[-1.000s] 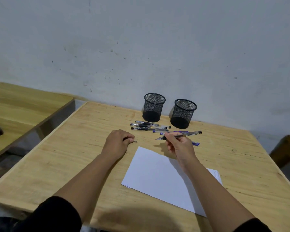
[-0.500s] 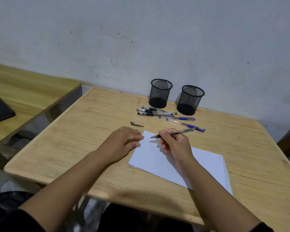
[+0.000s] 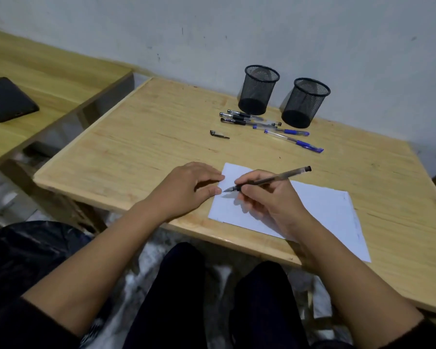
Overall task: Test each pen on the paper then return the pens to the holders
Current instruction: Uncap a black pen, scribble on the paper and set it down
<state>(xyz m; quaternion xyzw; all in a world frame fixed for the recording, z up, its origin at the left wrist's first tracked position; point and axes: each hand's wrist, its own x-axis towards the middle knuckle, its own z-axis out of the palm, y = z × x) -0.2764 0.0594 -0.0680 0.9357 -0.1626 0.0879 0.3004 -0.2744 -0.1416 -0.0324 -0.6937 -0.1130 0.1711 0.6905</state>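
Right hand (image 3: pixel 267 197) grips the pen (image 3: pixel 269 179), tip at the paper (image 3: pixel 320 210) mid-frame; left hand (image 3: pixel 186 187), fingers relaxed, pins its edge. Light, short stroke should do; keep the sheet steady.

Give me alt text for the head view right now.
A right hand holds an uncapped black pen with its tip at a white paper while the left hand steadies the sheet's corner. Behind lie the pen's cap, more pens and two empty mesh holders.
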